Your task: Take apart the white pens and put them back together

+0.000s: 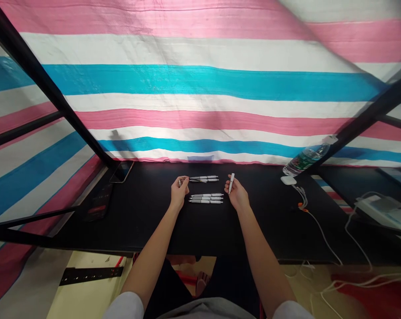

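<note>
One left hand [179,192]: fingertips bunched close together, right at the left ends of the upper pens; whether something is pinched between them, too small to tell!
One right hand [237,194]: fingers curled, and yes, they have hold of a white pen [231,182], tilted nearly upright in this view, just right of the rows.
Upper pens [208,177]: two white-and-grey bodies lying sideways between the hands, close together.
Lower pens [208,198]: three more, side by side and nearer the person, a strip of bare black between the groups.
Counter [147,217]: black, carrying all those pens, with both forearms reaching in over its front edge.
Left flank: a phone [122,172] lies by the rear corner, a dark slab [99,201] with faint lit marks nearer the front.
Right flank: a clear bottle [306,158] with a green label at the back, a white charger [288,180] just in front, white cables [300,192] trailing away.
Backdrop: a striped sheet [200,84] in pink, white and blue, black posts [59,102] either side.
</note>
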The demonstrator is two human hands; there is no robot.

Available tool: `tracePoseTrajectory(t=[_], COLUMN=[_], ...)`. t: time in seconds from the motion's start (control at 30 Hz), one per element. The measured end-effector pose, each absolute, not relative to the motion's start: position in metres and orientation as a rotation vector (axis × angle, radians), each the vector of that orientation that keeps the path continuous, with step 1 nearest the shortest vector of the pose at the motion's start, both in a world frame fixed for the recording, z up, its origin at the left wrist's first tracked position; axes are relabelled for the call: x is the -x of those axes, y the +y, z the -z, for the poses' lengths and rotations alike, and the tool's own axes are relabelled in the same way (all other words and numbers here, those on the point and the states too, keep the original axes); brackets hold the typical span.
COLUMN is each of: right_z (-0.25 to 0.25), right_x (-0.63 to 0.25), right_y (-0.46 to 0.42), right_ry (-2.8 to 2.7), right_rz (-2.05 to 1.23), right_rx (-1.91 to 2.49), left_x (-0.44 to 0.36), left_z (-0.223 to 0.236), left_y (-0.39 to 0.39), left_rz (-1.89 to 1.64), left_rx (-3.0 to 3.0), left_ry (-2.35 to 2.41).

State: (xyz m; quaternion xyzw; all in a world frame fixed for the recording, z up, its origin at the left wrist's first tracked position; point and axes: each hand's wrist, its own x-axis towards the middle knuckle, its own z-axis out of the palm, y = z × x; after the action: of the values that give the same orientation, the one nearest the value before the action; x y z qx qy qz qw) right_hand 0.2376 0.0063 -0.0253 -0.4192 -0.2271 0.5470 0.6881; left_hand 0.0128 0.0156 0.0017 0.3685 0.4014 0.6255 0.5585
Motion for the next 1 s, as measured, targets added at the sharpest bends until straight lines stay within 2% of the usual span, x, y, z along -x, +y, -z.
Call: tracePoseTrajectory(t=[0.23,0.53,0.77,1.0], right_z=[0.022,0.024,0.02,0.008], right_x=[-0.231,-0.231,-0.232,-0.228], right_y=[0.004,0.004,0.001,-0.006], right_ry=[-0.574,-0.567,-0.846,-0.934], right_rz=[-1.096,-1.149,-0.92,-0.898], right_rx=[0.959,1.014,0.955,0.939], left_x=[-0.013,-0.012,-0.013,-0.013], left_z=[0.003,0.005,0.003,0.001], left_y=[0.017,0.018,0.017,0.016], left_rz=[-1.464,-1.439,-1.431,-1.424], left_rx=[-0.883,-0.894,-0.892,-0.89], left_ry=[0.932,0.955,0.955,0.956])
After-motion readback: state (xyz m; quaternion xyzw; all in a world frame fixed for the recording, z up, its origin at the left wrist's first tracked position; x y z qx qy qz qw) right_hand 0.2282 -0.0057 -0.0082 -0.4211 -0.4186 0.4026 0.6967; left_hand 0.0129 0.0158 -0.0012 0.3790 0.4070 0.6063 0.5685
